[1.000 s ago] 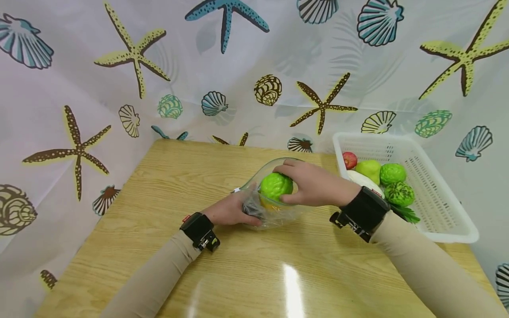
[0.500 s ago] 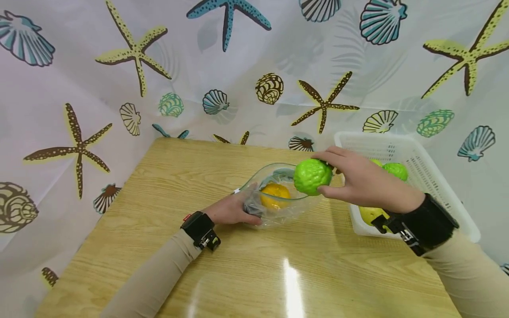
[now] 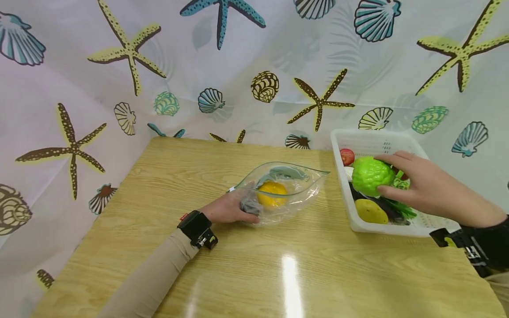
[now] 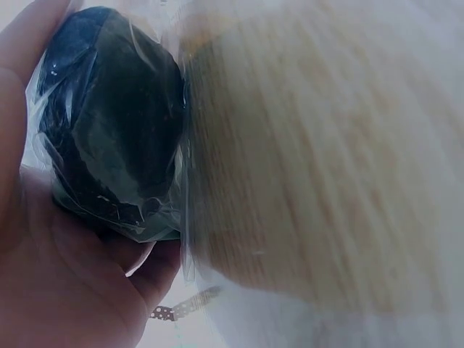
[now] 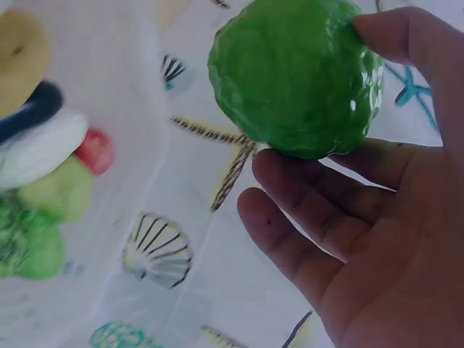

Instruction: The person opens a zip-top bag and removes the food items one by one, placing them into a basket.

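My right hand [image 3: 439,192] holds a bumpy green fruit [image 3: 370,176] over the near-left part of the white basket. In the right wrist view, thumb and fingers grip that fruit from one side. On the table, a clear zip bag [image 3: 304,196] lies with its mouth parted, an orange-yellow fruit [image 3: 272,195] inside. My left hand [image 3: 226,208] grips the bag's left end. Through the plastic, its fingers curl round a dark rounded object [image 4: 119,123], whose kind I cannot tell.
The white basket [image 3: 348,196] stands at the table's right side. It holds a red fruit [image 3: 347,157], a yellow fruit [image 3: 370,211], a dark purple vegetable [image 3: 391,210], and several green items. A shell-patterned curtain [image 3: 238,88] hangs behind the wooden table [image 3: 179,176].
My right hand has lifted the green fruit out of the bag and carried it right, over the basket. My left hand has kept its grip on the bag.
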`<state>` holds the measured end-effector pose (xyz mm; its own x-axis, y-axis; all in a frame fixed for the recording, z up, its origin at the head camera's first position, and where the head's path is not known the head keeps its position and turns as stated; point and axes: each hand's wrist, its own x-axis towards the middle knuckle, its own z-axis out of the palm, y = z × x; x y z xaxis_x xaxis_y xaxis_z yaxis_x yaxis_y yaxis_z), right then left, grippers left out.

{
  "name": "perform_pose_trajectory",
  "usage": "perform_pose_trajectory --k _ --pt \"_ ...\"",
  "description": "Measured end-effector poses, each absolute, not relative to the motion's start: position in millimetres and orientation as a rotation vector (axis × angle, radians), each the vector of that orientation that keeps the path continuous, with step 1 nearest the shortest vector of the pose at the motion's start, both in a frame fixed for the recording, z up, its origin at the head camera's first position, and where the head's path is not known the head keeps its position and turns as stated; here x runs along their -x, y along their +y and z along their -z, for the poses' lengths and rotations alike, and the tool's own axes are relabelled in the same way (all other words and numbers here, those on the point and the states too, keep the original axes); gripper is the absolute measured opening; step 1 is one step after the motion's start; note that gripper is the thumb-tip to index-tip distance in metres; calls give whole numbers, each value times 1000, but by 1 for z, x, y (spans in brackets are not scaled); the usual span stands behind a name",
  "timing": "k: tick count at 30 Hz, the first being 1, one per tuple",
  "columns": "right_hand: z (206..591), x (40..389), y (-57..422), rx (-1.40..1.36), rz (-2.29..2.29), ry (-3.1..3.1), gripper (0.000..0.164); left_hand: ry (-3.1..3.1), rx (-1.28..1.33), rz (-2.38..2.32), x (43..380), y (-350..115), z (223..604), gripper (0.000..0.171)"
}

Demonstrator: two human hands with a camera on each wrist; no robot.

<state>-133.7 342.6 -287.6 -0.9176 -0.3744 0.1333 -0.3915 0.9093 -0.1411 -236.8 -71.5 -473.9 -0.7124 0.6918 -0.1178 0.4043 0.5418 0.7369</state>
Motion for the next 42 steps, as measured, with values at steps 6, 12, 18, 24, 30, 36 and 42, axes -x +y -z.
perform_pose_trajectory --k 6,12,18,24,30,36,42 --pt "305 128 380 -490 -228 -3063 68 2399 -911 -982 236 -73 470 112" --pt "322 122 407 -366 -239 -3125 68 2395 -936 -988 233 -71 466 113" --pt "337 121 422 -346 -210 -3173 71 2393 -932 -987 232 -70 467 112" --pt "349 121 437 -280 -249 -3248 74 2411 -917 -948 233 -71 469 114" --pt "361 123 448 -213 -251 -3337 63 2385 -939 -993 234 -70 470 114" --pt "372 125 453 -188 -152 -3410 59 2401 -931 -992 234 -70 471 115" --pt "373 125 455 -128 -36 -3398 52 2404 -939 -998 234 -69 470 115"
